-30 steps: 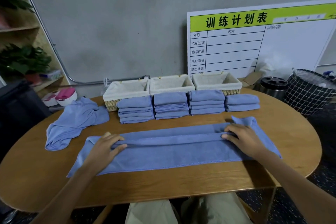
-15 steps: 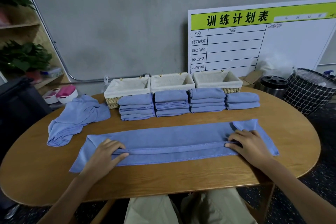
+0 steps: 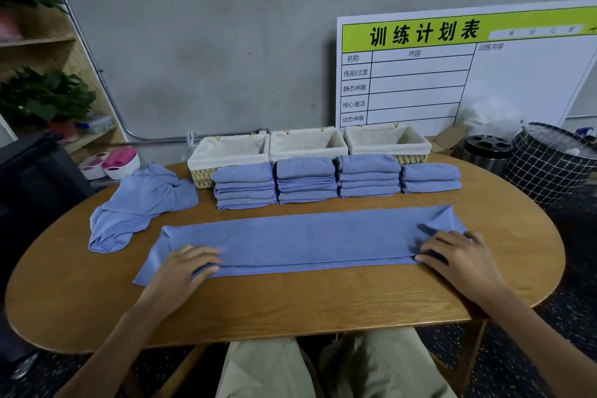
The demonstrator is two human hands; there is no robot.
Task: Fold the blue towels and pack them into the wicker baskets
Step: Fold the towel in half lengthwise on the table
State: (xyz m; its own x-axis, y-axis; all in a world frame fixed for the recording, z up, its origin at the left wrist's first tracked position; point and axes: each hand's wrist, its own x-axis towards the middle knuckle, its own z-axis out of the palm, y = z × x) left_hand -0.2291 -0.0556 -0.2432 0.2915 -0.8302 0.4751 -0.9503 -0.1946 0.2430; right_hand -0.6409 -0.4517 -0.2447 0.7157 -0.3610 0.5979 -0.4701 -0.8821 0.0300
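Observation:
A long blue towel (image 3: 310, 239), folded lengthwise into a strip, lies across the oval wooden table (image 3: 290, 304). My left hand (image 3: 184, 265) pinches its near edge at the left end. At the right end my right hand (image 3: 458, 258) pinches the same edge. An unfolded blue towel (image 3: 139, 203) lies crumpled at the back left. Several stacks of folded blue towels (image 3: 306, 179) stand in a row behind the strip. Three lined wicker baskets, left (image 3: 226, 160), middle (image 3: 307, 149) and right (image 3: 387, 144), stand behind the stacks, with no towels visible inside.
A white planning board (image 3: 452, 81) leans on the wall behind the baskets. A metal can (image 3: 486, 152) and a black grid-patterned bin (image 3: 549, 165) stand off the table's right end. Shelves with plants (image 3: 45, 97) and a dark case (image 3: 32, 178) are at the left.
Both hands drew the towel's folded upper layer toward me until its edge met the near edge. The strip is now narrower and flat.

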